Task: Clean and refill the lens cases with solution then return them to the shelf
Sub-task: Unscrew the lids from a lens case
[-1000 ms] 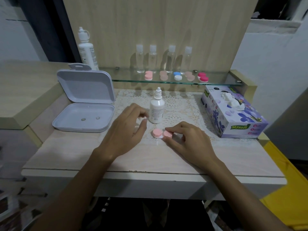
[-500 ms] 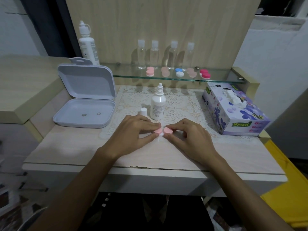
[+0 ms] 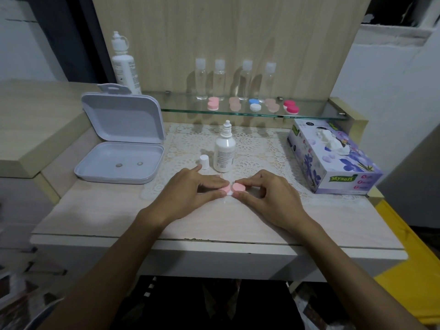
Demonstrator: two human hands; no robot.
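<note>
Home vanity corner, likely a bedroom: pale wood-laminate desk [image 3: 214, 225] with lace mat [image 3: 259, 148], glass shelf [image 3: 181, 103] backed by wood panel, flowered tissue box [image 3: 333, 160], plain white wall [image 3: 385, 75].

A pale wood desk [image 3: 119, 217] fills the middle, its front edge white. Behind it rises a light wooden panel [image 3: 226, 32], and white walls [image 3: 381, 75] close in on both sides. Far left sits a raised beige counter [image 3: 35, 115]. Something yellow [image 3: 404, 270] lies low at the right. Under the desk it is dark; the light is dim and bluish.
</note>
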